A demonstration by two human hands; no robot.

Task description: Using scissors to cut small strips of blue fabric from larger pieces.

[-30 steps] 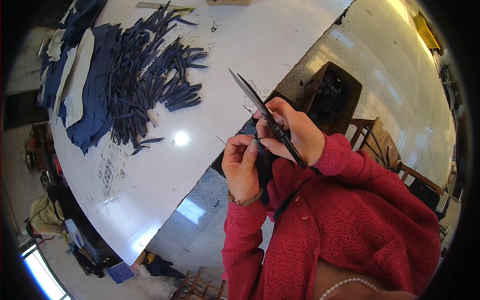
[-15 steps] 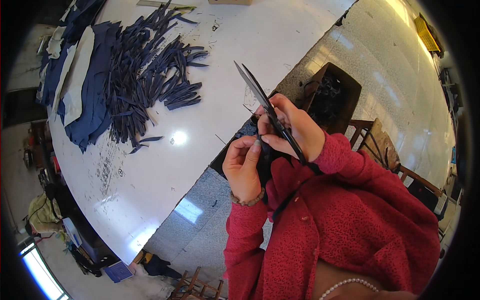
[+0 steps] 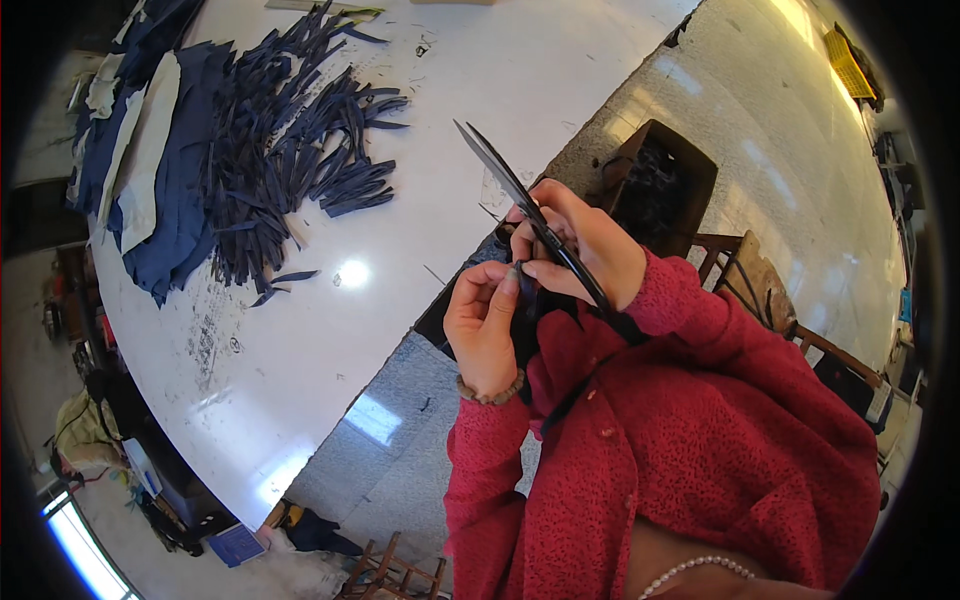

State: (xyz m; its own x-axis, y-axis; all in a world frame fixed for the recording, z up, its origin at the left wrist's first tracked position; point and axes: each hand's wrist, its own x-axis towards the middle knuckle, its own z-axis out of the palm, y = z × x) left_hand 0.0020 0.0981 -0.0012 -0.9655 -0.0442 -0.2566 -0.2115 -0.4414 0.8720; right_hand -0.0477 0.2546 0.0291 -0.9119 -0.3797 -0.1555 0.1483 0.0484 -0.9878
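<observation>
Near the table's edge, my right hand grips black-handled scissors, their long blades pointing up-left. Its thumb tip meets a small dark strip beside my left hand. My left hand pinches that strip between thumb and fingers, just below the scissors; its exact form is partly hidden. On the white table lie a heap of cut navy strips, layered navy fabric and pale pieces on top of it.
An open cardboard box with dark material stands right of my hands, beside a wooden chair. A yellow crate sits at the far right rim. Items crowd the left side beyond the table, with another wooden chair below.
My hands and the scissors have shifted slightly upward in the picture, still close together in much the same grip. The surroundings have shifted slightly with the camera.
</observation>
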